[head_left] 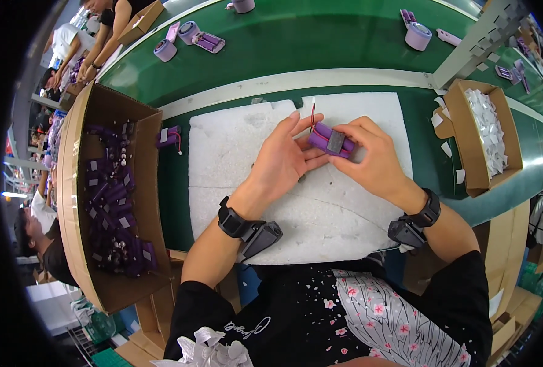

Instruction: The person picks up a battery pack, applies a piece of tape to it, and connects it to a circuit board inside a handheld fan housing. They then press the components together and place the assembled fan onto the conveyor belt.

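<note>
A purple battery pack (321, 135) with a dark grey pad (336, 142) on its face and thin red wires (313, 116) at its left end is held above a white foam board (234, 165). My right hand (375, 156) is closed on its right end, thumb below and fingers above. My left hand (277, 153) is open, palm turned up and fingers stretched toward the pack's left end. Some of its fingertips reach the pack's edge; whether they press on it I cannot tell. Both wrists wear black straps with dark grey modules.
At left, a deep cardboard box (152, 202) holds many purple packs; one more pack (169, 137) lies beside it. A smaller box (508, 131) of white slips stands at right. Beyond a pale rail, lilac device parts (418, 37) sit on the green belt. Other people work at far left.
</note>
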Motion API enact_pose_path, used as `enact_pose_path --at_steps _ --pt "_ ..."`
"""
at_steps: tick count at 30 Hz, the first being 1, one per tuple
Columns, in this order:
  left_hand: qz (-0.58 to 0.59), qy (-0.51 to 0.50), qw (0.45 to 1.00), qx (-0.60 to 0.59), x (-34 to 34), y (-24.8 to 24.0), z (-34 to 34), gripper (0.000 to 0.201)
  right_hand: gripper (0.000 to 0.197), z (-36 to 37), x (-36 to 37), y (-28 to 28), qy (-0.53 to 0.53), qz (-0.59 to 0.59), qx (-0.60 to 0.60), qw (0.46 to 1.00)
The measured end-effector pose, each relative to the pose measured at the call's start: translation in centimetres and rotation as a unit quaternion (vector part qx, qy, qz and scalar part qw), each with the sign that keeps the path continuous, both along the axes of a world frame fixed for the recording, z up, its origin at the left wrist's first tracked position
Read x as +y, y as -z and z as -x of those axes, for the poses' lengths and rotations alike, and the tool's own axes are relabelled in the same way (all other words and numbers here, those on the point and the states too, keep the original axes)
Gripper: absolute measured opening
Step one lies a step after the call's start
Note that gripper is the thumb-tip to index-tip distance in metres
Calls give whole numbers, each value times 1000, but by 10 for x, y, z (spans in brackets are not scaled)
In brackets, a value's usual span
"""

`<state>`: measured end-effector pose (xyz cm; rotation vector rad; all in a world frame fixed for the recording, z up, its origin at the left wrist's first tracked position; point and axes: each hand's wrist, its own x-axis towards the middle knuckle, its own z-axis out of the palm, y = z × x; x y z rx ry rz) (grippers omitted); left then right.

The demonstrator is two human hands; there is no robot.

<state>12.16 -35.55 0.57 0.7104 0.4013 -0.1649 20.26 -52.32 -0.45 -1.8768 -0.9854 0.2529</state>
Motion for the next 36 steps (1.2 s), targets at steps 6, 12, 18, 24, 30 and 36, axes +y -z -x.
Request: enact_pose_path --at_steps 6,12,18,24,30,36 --pt "14 -36 999 -12 3 -8 1 51 41 0 -1 -4 67 -135 -25 988" --pt "3 -30 1000 9 6 -3 -1 54 41 -4 6 5 4 -12 -104 995" --pt "-38 -14 999 11 2 -5 -1 57 41 -2 4 4 16 -22 -89 996" --pt "-37 -1 999 17 2 -4 0 58 38 -2 2 1 -4 -20 -110 994" --pt "-23 -6 1000 18 1 -2 -2 60 41 -2 2 -2 15 -55 -56 997" --pt "36 -14 999 20 0 -2 -3 63 46 1 -1 -11 78 -178 -95 976"
